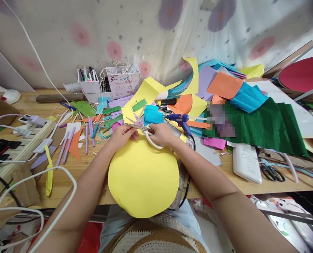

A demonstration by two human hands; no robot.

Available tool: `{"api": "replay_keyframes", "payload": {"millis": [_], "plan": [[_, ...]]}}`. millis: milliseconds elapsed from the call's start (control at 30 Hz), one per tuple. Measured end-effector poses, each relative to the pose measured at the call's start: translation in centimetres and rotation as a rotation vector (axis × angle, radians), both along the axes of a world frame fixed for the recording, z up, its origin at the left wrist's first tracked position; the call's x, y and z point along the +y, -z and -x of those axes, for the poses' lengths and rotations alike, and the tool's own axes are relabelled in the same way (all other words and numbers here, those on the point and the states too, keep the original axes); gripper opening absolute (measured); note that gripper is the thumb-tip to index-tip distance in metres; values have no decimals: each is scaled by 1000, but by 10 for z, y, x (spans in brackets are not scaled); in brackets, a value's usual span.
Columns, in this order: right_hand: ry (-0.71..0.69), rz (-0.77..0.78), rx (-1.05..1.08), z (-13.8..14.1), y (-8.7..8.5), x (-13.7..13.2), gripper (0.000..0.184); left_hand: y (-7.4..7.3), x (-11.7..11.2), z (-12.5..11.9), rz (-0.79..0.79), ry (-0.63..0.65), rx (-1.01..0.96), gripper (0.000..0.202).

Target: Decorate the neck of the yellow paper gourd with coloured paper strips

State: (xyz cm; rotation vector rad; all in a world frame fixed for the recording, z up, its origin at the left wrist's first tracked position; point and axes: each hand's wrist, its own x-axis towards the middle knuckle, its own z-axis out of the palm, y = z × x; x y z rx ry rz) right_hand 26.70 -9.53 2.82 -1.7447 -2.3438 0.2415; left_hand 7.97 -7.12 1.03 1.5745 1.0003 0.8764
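Note:
My right hand is closed round the white handle of a pair of scissors, whose metal blades are spread and point left. Just left of the blades, my left hand has its fingers pinched together; whatever lies between them is too small or hidden to make out. Below both hands a large yellow paper disc hangs over the table's front edge, close to my lap. A piece of blue paper lies just beyond the scissors. To the right of my right hand is a blue glue gun.
Coloured paper scraps are heaped at the back. Green cloth or crepe paper, a white power bank and black-handled scissors lie right. A power strip with looping cables is left. Pen boxes stand behind.

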Motion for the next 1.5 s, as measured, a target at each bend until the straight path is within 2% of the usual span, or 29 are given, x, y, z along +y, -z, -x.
{"api": "replay_keyframes", "payload": {"millis": [100, 167, 300, 433, 667, 867, 967, 1133, 1333, 1500], "plan": [[0, -10, 1, -2, -1, 1, 26, 3, 0, 1, -49, -123, -7, 33], [-20, -22, 16, -3, 0, 1, 23, 6, 1, 2, -64, -157, 0, 31], [-102, -56, 66, -4, 2, 1, 20, 12, 4, 6, -29, -70, -19, 31], [-100, -58, 81, -4, 2, 1, 19, 12, 6, 7, -54, -25, 11, 29], [-42, -42, 65, -2, 2, -1, 18, 0, 3, 7, -107, 4, 79, 26], [-20, -27, 8, -2, 3, 1, 21, 4, 3, 9, -169, -17, 171, 19], [-61, -45, 15, -4, 2, 2, 20, 5, 4, 8, -177, -54, 152, 19], [-141, -88, 49, -6, 3, 2, 17, 4, 4, 7, -130, 25, 74, 23], [-76, -62, 52, -3, 7, 1, 18, 10, 7, 8, -115, 11, 52, 25], [-33, -34, 19, 0, 4, 0, 20, 11, 8, 10, -116, 31, 84, 20]]}}
